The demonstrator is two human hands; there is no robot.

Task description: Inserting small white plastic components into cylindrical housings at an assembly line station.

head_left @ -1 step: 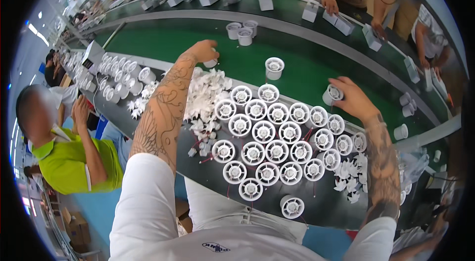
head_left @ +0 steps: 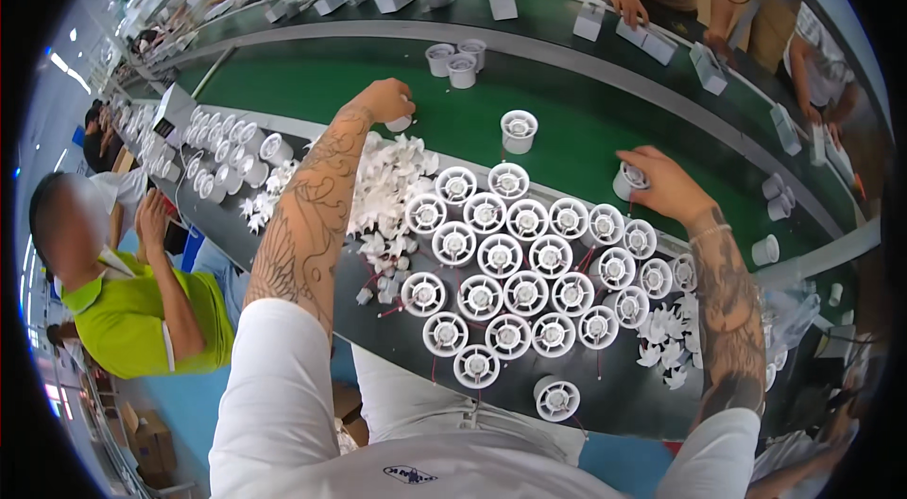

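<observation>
Reaching out over the dark counter to the edge of the green conveyor belt, both tattooed forearms stretched forward. Left hand curled shut over a small white piece at the near edge of the belt, only its lower rim showing under the fingers, just beyond a loose heap of white fan blades. Right hand wrapped around a white round fan housing, tilted on its side at the belt's near edge, fingers closed about its wall. Between the arms, on the counter, a tight cluster of white round fan housings set open side up in rows, thin red wires poking out among them. One more housing upright and alone on the belt, between the two hands. Further blades scattered beside the right forearm. At the left, a person in a green shirt; across the belt, other workers with small white boxes.
</observation>
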